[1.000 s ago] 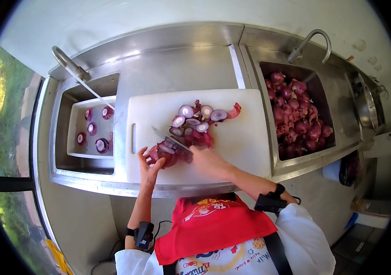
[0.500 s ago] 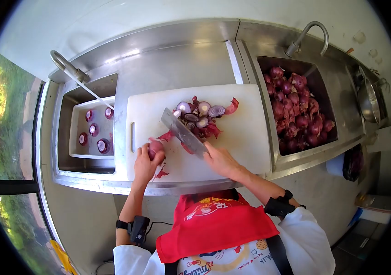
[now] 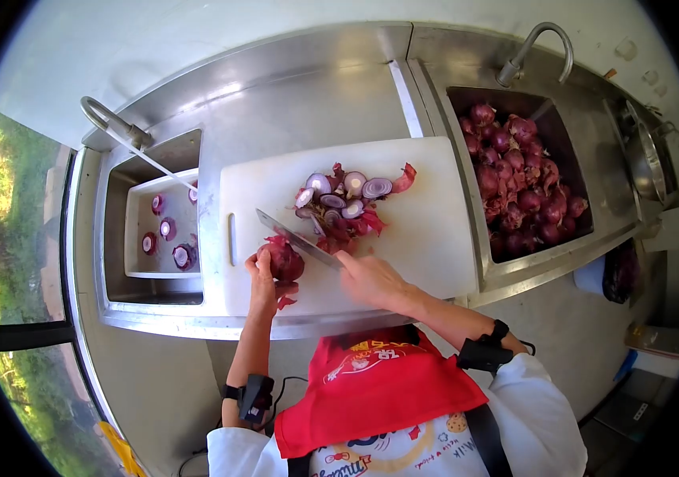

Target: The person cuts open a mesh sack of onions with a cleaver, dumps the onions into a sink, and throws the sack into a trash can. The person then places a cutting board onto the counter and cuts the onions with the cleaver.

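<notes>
My left hand [image 3: 261, 280] grips a red onion [image 3: 282, 260] near the front left of the white cutting board [image 3: 419, 270]. Loose papery skin hangs from the onion. In my right hand [image 3: 371, 280] is the handle of a cleaver [image 3: 300, 240], its blade slanting up and left along the onion's upper right side. Whether the edge touches the onion, I cannot tell. Beyond the blade lies a pile of cut onion ends [image 3: 331, 202] mixed with red skins [image 3: 405, 178]. A scrap of skin [image 3: 285, 296] sits just under the onion.
At left, a sink [image 3: 113, 262] holds a white tray [image 3: 139, 269] with several trimmed onions [image 3: 184, 256]. The right sink [image 3: 570, 163] is heaped with unpeeled red onions [image 3: 526, 187]. Taps [image 3: 117, 127] [image 3: 514, 70] stand behind both sinks. A metal bowl [image 3: 648, 165] leans at far right.
The cleaver has come left and down, from over the cut pile to beside the onion. My left hand has turned the onion and shifted slightly right. The view has tilted a little.
</notes>
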Demonstrator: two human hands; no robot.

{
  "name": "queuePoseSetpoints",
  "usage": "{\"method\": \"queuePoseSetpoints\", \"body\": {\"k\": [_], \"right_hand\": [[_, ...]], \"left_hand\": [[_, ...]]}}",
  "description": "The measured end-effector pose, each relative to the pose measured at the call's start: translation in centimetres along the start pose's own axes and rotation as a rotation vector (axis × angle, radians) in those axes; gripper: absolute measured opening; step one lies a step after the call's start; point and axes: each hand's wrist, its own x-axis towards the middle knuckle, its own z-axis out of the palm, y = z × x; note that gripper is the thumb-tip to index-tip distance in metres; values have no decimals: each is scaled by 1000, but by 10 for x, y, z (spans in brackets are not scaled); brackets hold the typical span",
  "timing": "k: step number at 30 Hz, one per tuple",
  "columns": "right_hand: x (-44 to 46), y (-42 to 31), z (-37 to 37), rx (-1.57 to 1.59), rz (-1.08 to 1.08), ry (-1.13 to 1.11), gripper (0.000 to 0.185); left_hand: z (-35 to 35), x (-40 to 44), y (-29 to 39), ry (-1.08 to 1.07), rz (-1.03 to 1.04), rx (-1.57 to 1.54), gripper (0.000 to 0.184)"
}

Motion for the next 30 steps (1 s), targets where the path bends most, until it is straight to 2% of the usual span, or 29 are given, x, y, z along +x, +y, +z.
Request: {"method": "queuePoseSetpoints", "body": {"k": [4,7,13,16,19,30], "right_hand": [[-4,-13,-19,-44,-120,80,22],[-9,-19,-24,-92,-15,-100,23],[-13,-16,-15,-135,-28,-112,21],[-4,-29,-20,-88,58,-203,17],[12,-36,-15,-106,76,-242,16],[43,-22,25,-149,-68,-106,16]], "left_hand": [[-1,3,-6,-20,48,23,74],[8,-9,1,61,0,-7,73],[9,-5,-5,58,38,-42,70],[10,5,-13,107,82,-47,69],[9,1,-8,69,26,-7,68],[15,-3,-14,93,141,11,60]]}}
